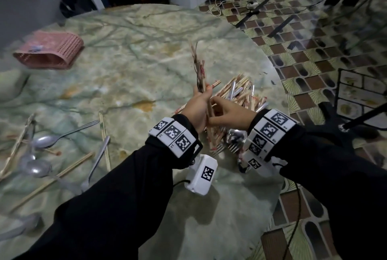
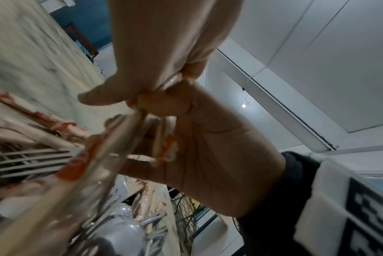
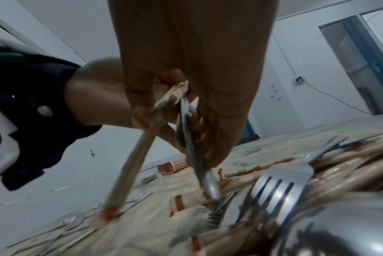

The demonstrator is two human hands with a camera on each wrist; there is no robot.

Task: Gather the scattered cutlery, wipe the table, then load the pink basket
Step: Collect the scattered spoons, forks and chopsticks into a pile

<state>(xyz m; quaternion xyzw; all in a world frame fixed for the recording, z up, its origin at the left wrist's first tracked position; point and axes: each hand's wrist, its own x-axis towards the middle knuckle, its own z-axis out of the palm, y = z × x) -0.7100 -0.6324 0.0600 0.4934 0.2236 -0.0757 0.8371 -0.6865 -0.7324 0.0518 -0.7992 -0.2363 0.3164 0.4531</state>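
My left hand (image 1: pixel 199 105) grips a bundle of wrapped chopsticks and metal cutlery (image 1: pixel 199 67), held upright above the table. My right hand (image 1: pixel 228 113) pinches the lower ends of that bundle (image 2: pixel 98 155) just beside the left palm. In the right wrist view a wrapped chopstick (image 3: pixel 131 164) and a metal handle (image 3: pixel 197 155) hang from the right hand's fingers (image 3: pixel 221 138). Under both hands lies a gathered pile of chopsticks, forks and spoons (image 1: pixel 236 96). The pink basket (image 1: pixel 50 52) lies on its side at the far left of the table.
Loose spoons (image 1: pixel 45 141) and bare chopsticks (image 1: pixel 104 140) lie scattered on the near left of the marbled round table (image 1: pixel 136 50), which has yellowish stains (image 1: pixel 146 104). A black chair base (image 1: pixel 335 117) and tripod legs stand on the tiled floor to the right.
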